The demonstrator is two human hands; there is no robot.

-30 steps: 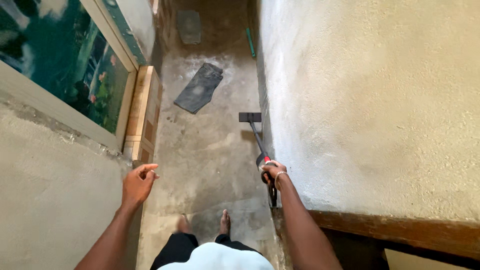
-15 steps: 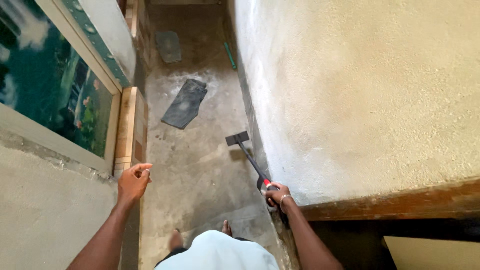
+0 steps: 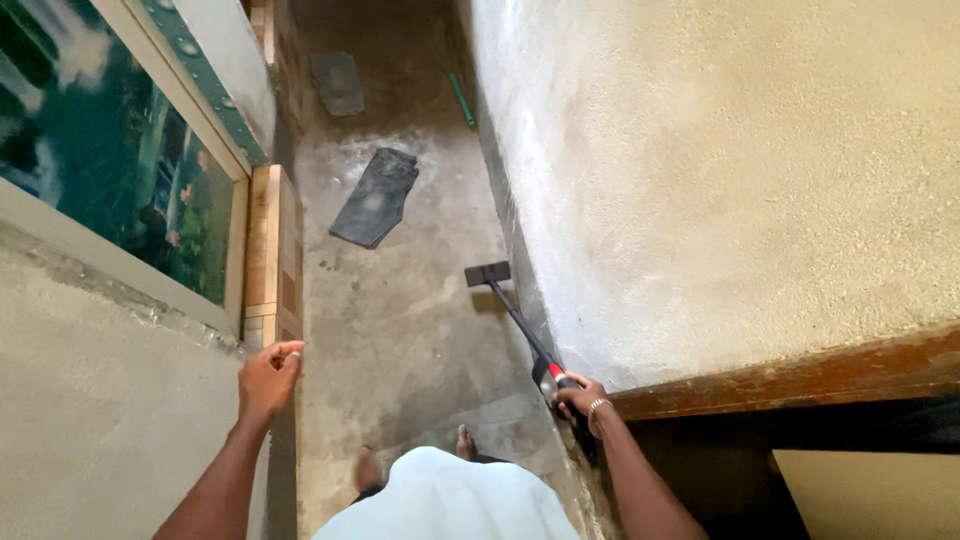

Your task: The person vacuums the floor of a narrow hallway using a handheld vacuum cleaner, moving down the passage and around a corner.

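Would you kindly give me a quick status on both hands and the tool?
Right hand gripping long-handled scraper, blade on floor by wall. Left hand empty, raised. Dark cloth lying ahead.

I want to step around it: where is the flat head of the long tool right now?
The tool head sits on the concrete floor right of centre, beside the foot of the right-hand wall, ahead of the right hand holding the handle.

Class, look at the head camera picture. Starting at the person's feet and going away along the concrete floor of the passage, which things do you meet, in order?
Bare feet → right hand gripping the long-handled tool → the tool's flat black head → dark folded cloth → green stick by the wall → grey mat.
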